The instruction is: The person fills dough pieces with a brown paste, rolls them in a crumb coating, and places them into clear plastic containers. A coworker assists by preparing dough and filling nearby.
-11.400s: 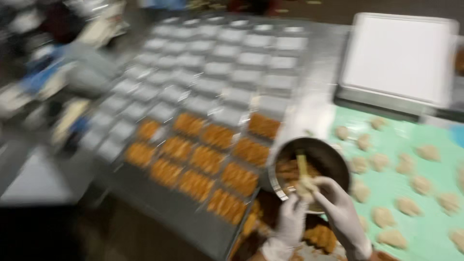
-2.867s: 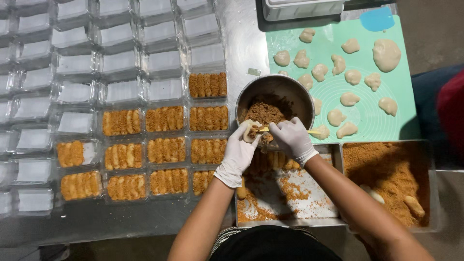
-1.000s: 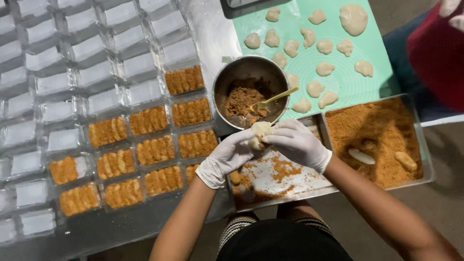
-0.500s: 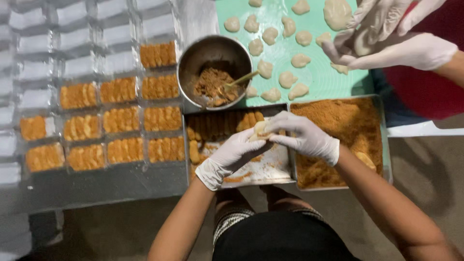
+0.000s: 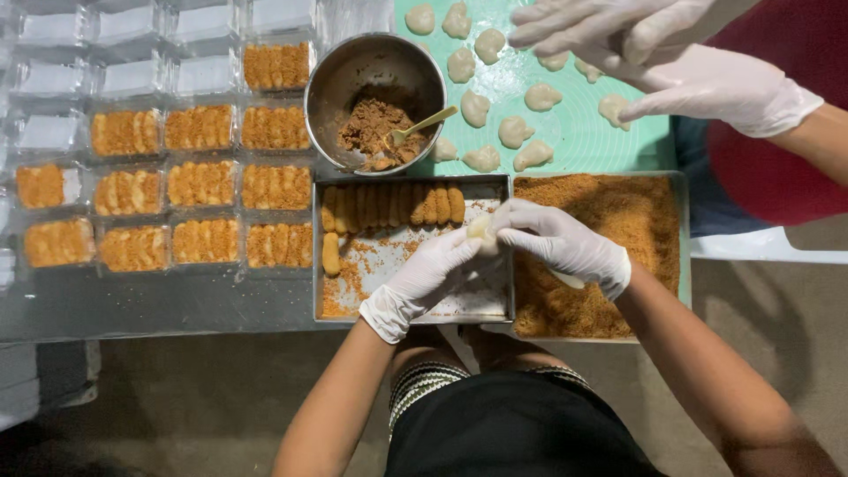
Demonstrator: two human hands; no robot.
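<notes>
- Over the near edge of the steel tray [image 5: 415,305], the person's two gloved hands meet, fingertips pressed together around one pale dough piece [image 5: 480,228].
- Her left hand [image 5: 430,274] curls its fingers up under the dough piece; the right hand [image 5: 565,243] closes over it from the right, thumb and fingers pinching the same lump.
- That dough piece sits between both sets of fingertips, above the seam where the steel tray meets the crumb tray [image 5: 618,247] on its right.
- Along the far side of the steel tray lies a row of crumbed rolls [image 5: 393,205], with one more roll lying apart at the left and loose crumbs scattered on the bare metal.
- Just beyond the steel tray stands a metal bowl [image 5: 340,79] holding brown filling, a pale spoon [image 5: 424,124] resting in it.
- To the right of the bowl, a green mat [image 5: 583,141] carries many small raw dough lumps [image 5: 515,131].
- At far right, another person's gloved hands [image 5: 662,53] hover over the mat, fingers stretched out and laid one over the other.
- Off to the left, clear plastic boxes [image 5: 203,181] stand in rows, the nearer ones filled with crumbed rolls.
</notes>
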